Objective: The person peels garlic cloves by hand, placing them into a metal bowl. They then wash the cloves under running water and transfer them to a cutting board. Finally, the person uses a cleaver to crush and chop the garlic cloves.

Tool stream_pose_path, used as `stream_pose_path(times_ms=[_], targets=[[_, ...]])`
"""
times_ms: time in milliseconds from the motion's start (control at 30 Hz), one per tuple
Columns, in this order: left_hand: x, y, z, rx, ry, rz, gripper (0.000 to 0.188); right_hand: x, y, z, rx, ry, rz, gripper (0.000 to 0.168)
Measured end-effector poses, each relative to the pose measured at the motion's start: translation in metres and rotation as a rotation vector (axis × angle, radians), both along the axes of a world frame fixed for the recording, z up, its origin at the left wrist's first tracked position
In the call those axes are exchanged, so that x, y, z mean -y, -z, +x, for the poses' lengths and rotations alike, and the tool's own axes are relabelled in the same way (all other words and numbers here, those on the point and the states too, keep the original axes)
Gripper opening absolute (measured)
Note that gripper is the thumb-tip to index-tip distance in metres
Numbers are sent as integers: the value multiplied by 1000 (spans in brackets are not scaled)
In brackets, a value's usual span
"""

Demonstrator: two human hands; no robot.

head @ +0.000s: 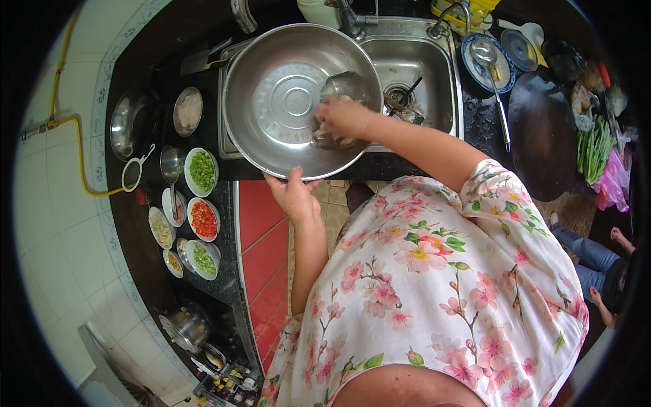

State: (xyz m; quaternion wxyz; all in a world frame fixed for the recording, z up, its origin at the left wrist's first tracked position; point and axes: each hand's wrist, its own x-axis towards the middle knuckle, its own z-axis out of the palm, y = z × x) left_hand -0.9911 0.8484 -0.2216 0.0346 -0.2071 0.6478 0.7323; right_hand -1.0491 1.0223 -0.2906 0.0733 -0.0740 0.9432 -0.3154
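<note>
A large, wide stainless steel basin [274,56] sits over the left part of the sink, tilted toward its right side. My left hand [295,196] grips its near rim, thumb on top. Inside, my right hand [341,117] is down among small pale food pieces [323,133] at the right wall. Murky liquid [348,84] is pooled around them. My right fingers are curled and partly blurred, so whether they hold any pieces is unclear.
Beyond is a sink bowl [414,56] with a drain and dark utensil. Bowls of chopped green [202,172] and red [203,220] vegetables stand left. At right are a ladle [491,66], round dark board [540,132] and green vegetables [596,147]. Another person [600,259] is far right.
</note>
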Motion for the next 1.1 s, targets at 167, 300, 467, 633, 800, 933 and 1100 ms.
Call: stream_pose_path(times_ms=[167,300,467,633,800,933,1100], targets=[[4,-7,-1,-14,-20,14,59,-33,-33,-10,-106,-25,252,54],[-1,-4,-6,-40,-30,59,60,-15,-21,3,-75,-38,438,74],[-2,-3,-7,-21,-19,64,61,-20,12,-20,31,-126,-26,45],[16,-2,-6,13,-42,59,61,-23,-21,-29,-16,-16,-154,49],[7,-7,-10,-27,-23,72,60,21,-17,1,-245,97,160,50],[10,-6,-14,-2,-31,44,59,29,-9,-11,-78,-2,9,33],[21,-7,-10,-24,-43,85,59,-9,-43,-31,-20,-122,150,33]])
